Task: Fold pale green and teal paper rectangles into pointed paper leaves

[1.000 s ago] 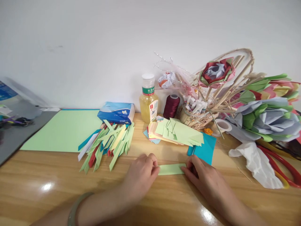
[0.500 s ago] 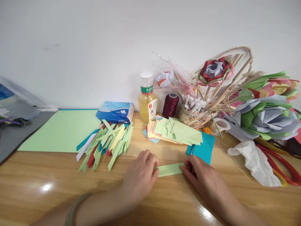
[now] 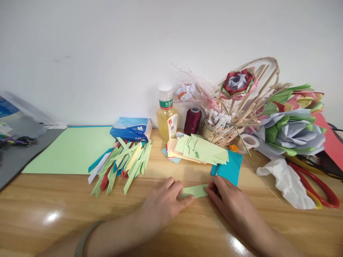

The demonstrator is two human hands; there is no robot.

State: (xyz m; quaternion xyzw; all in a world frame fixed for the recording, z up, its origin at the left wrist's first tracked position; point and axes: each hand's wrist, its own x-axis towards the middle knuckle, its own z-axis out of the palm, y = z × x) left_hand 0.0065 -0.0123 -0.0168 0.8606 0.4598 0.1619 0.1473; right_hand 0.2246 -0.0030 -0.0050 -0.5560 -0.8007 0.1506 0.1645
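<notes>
A light green folded paper strip (image 3: 196, 191) lies flat on the wooden table (image 3: 80, 214) in front of me. My left hand (image 3: 163, 204) covers its left end, fingers bent and pressing on the paper. My right hand (image 3: 227, 198) pinches the strip's right end against the table. Just beyond the right hand lies a teal paper square (image 3: 230, 171). A pale bangle (image 3: 83, 237) sits on my left wrist.
A pile of folded green, red and yellow strips (image 3: 122, 166) lies to the left, with a large green sheet (image 3: 72, 150) behind. Stacked green paper pieces (image 3: 203, 151), a tissue pack (image 3: 131, 129), a bottle (image 3: 166, 114), maroon thread spool (image 3: 192, 121), basket with paper flowers (image 3: 235, 107), crumpled tissue (image 3: 286, 182).
My left hand has slid rightward over the strip, covering more of its left end. The right hand stays on the right end. The view shifted slightly.
</notes>
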